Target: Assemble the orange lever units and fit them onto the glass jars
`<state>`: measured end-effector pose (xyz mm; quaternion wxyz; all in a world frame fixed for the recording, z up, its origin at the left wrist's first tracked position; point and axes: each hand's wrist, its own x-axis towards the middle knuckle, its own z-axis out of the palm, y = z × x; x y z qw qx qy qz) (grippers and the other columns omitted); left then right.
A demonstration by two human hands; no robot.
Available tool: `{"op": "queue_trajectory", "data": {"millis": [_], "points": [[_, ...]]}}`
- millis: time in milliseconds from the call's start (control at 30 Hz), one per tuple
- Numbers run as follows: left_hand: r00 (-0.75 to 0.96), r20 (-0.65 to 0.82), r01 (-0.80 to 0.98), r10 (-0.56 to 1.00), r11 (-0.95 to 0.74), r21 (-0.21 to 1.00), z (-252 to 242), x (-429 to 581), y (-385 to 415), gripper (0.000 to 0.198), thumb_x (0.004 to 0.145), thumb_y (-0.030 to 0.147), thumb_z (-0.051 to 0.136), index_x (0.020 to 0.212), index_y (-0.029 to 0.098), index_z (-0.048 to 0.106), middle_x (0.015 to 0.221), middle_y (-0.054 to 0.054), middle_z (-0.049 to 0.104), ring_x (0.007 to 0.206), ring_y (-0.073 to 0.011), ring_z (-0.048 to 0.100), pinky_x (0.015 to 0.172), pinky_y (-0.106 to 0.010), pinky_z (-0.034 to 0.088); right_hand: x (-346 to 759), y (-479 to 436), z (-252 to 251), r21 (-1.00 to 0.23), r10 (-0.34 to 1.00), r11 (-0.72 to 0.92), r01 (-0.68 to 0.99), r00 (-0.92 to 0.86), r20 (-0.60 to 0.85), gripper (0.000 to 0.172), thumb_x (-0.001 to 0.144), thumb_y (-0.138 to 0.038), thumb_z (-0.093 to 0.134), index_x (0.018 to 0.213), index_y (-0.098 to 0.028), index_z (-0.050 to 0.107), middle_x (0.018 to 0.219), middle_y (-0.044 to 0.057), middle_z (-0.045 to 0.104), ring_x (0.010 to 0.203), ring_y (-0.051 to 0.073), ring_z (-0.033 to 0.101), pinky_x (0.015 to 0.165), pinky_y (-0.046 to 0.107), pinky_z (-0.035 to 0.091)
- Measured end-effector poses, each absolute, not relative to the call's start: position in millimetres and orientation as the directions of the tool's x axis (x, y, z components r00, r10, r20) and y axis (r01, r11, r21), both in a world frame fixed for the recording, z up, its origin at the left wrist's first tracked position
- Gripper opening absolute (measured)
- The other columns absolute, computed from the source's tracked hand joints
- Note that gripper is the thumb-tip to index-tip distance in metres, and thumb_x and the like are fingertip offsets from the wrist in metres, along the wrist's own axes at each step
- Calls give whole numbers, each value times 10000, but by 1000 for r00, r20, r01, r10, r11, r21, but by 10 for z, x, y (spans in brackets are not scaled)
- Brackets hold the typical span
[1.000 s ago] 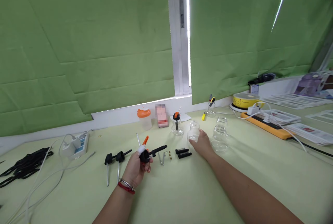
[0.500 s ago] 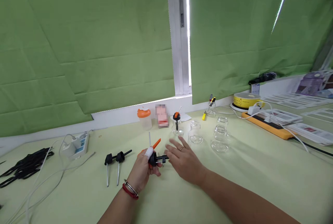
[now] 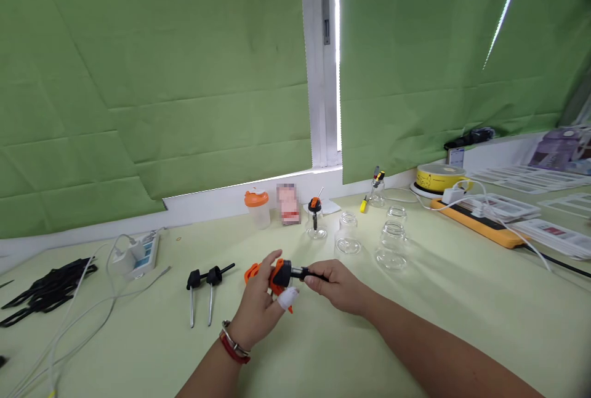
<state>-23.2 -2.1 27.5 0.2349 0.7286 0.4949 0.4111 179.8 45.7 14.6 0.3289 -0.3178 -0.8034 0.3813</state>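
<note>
1. Orange-and-black plastic mechanism with black shaft point(image 3: 282, 274): held roughly level over pale green tabletop point(image 3: 341, 361), well in from its far edge.
2. Mechanism's head is gripped by half-curled left hand point(image 3: 261, 302).
3. Shaft end is pinched by nearly closed right hand point(image 3: 339, 286).
4. Clear, round-bodied glass jar point(image 3: 348, 245) is stood nearer the far edge.

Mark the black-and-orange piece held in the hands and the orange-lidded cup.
Black-and-orange piece point(image 3: 283, 273), head view: on its black collar.
Orange-lidded cup point(image 3: 260, 215), head view: on its translucent body.
</note>
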Motion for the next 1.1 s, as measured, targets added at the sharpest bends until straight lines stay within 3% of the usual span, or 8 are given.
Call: {"op": "queue_trajectory", "data": {"millis": [100,167,267,400,533,667,900,1100], "points": [[190,92,492,977,-176,853,275,-188,8,370,736,412,614,1013,199,492,749,12,558,617,-141,558,583,-287,479,1778,536,65,-849,817,425,314,-537,210,232,820,-322,506,678,-170,610,590,-25,471,549,100,382,514,217,298],[247,-134,496,960,-6,868,256,-191,39,324,687,434,646,819,186,484,642,41,520,501,-124,532,470,-252,433,1766,570,14,-847,847,389,363,-504,173,174,767,-301,560,709,-173,664,663,-1,561,602,120,450,544,226,324],[280,-341,562,897,135,816,192,-210,79,343,654,441,663,732,186,448,536,50,521,421,-132,529,409,-233,378,1768,587,-43,-822,842,357,443,-534,78,135,709,-282,601,699,-181,690,656,-1,589,606,129,478,548,234,325],[183,-370,531,911,225,817,99,-213,123,322,683,438,629,740,184,441,465,41,535,418,-136,539,423,-241,407,1782,598,-106,-770,844,335,542,-535,-9,130,698,-277,593,630,-176,641,566,-16,527,557,119,447,520,238,295],[203,-381,501,902,239,832,47,-245,160,317,699,457,604,737,176,463,490,38,541,396,-110,518,400,-223,394,1741,604,-218,-837,901,240,492,-433,3,151,683,-240,612,825,-191,597,756,4,610,677,140,530,587,233,357],[197,-389,572,900,217,791,22,-288,178,346,676,479,625,731,181,459,503,45,527,339,-91,460,344,-202,313,1673,588,-310,-886,903,215,412,-430,19,277,693,-209,608,951,-211,508,740,-19,605,673,133,540,607,230,375],[92,-349,609,933,225,761,69,-224,189,396,646,477,664,696,198,388,436,95,430,346,-74,387,440,-250,367,1505,568,-271,-864,931,215,455,-362,41,245,706,-124,577,922,-197,486,729,-16,583,667,126,514,610,229,357],[80,-281,582,956,184,792,-11,-219,255,440,606,529,675,638,198,387,434,106,364,381,-60,316,469,-238,302,1431,591,-316,-851,935,244,465,-346,79,186,710,-110,565,867,-190,505,742,0,572,678,133,509,615,235,352]]}}
